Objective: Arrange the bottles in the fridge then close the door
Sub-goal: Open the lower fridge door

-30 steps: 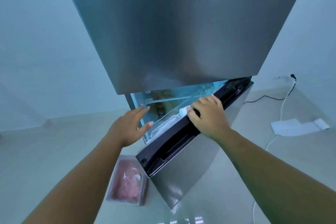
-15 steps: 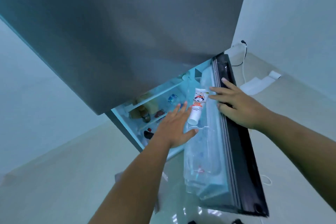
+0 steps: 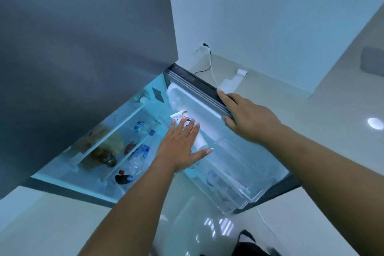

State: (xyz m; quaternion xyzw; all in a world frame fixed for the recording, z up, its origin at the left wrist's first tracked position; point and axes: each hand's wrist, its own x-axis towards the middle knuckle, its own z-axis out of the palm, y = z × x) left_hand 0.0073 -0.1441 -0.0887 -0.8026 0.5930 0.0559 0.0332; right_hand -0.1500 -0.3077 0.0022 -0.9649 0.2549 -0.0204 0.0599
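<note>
The lower fridge door stands wide open to the right, below the closed grey upper door. My right hand rests on the door's dark top edge, fingers wrapped over it. My left hand is spread flat, fingers apart, over a white tube-shaped bottle with a cartoon label that stands in the clear door rack. Inside on the lit shelves lie a clear water bottle with a blue label, a brown bottle and a dark cola bottle.
A white wall rises behind the door. On the pale floor lie a power cable and a white adapter strip. A grey mat sits at the far right, a dark object at the bottom.
The lower door has swung from nearly shut to wide open under my right hand. My left hand moved in from the fridge edge to the white bottle in the door rack.
</note>
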